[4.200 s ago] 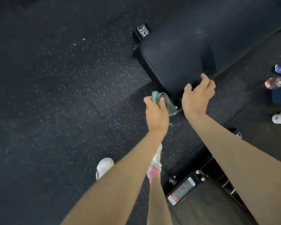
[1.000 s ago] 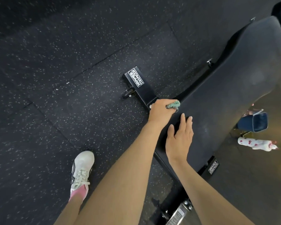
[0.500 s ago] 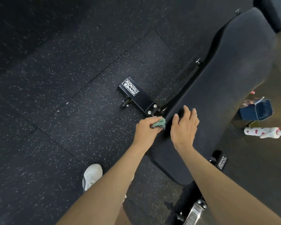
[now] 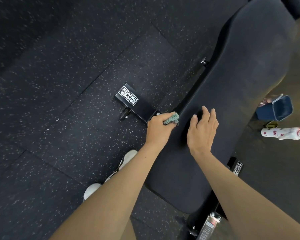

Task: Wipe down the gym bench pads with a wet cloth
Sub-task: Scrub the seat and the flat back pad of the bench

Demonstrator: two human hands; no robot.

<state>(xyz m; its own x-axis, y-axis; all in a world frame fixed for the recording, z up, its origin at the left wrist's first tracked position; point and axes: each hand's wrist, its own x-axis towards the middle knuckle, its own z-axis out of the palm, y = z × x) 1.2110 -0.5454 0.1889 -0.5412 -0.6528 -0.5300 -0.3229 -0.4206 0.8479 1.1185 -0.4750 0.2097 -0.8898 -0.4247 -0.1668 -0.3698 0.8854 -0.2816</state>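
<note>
Speckled rubber floor and long black bench pad lie approx. as 0.5 s earlier. Labelled frame foot sits by pad's left edge. Right hand stays flat on pad, fingers straight. Left hand, now slightly farther off, still grips teal cloth against that edge.

Seen from above: two bare arms reach fwd. Left hand grips a bunched green cloth, fingers curled round it at the left edge of a long black pad. Right hand lies flat on the pad, fingers straight, just right of the cloth. Just beyond the left fingers: a black frame foot w/ white lettering. Well right of the right fingers: a blue bin & a white bottle. Behind the left wrist: a white shoe on the speckled floor.
</note>
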